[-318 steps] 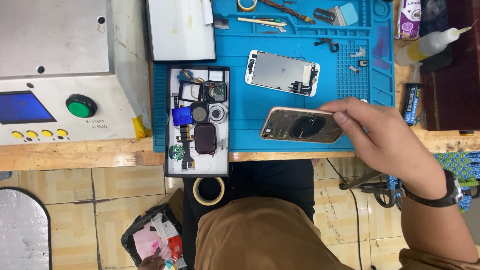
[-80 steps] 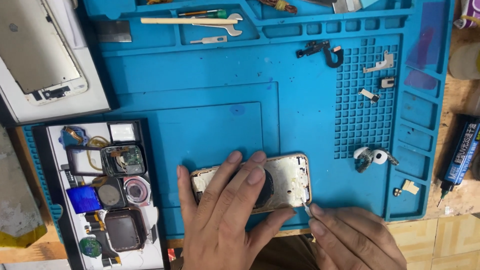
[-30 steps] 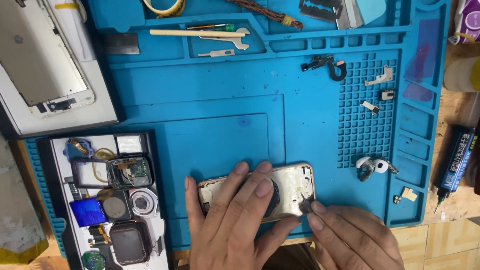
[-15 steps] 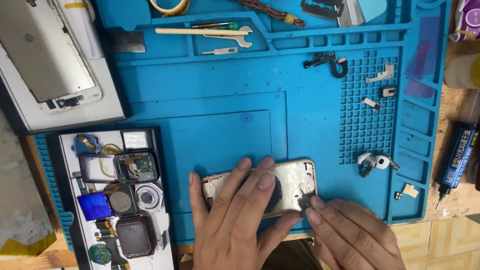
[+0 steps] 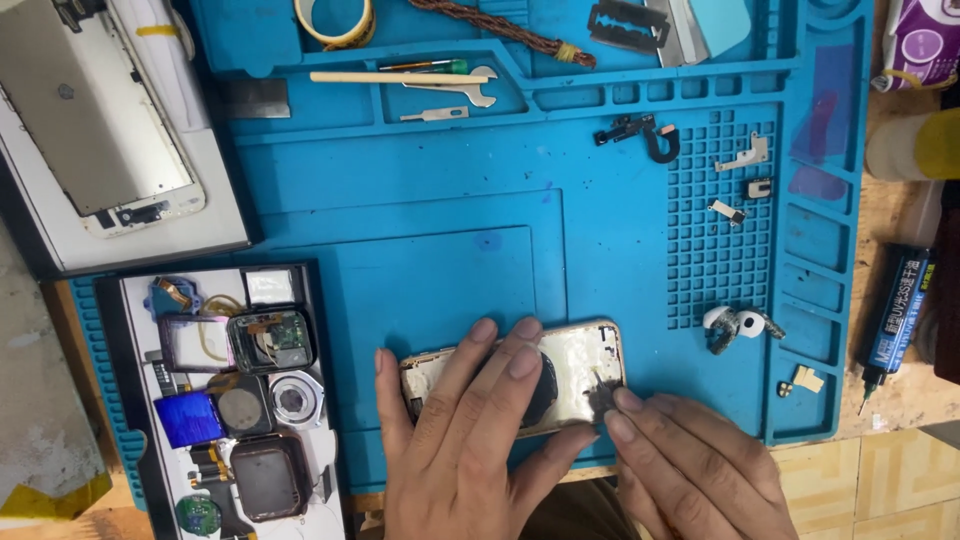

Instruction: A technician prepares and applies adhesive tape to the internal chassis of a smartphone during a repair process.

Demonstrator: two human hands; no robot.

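On blue mat (image 5: pixel 420 200): gutted gold-rimmed phone housing (image 5: pixel 575 360), left hand (image 5: pixel 460 440) fingers flat pinning; right hand (image 5: pixel 690 470) fingers pinched.

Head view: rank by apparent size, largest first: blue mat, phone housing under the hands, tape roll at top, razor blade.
1. Blue mat
2. Phone housing, partly covered by the left hand
3. Tape roll, cut off by the frame
4. Razor blade, close to the roll; unsure

My wooden bench (image 5: pixel 905 400) shows along its right edge, tan floor tiles (image 5: pixel 880 490) lie beyond its near edge, all evenly lit.
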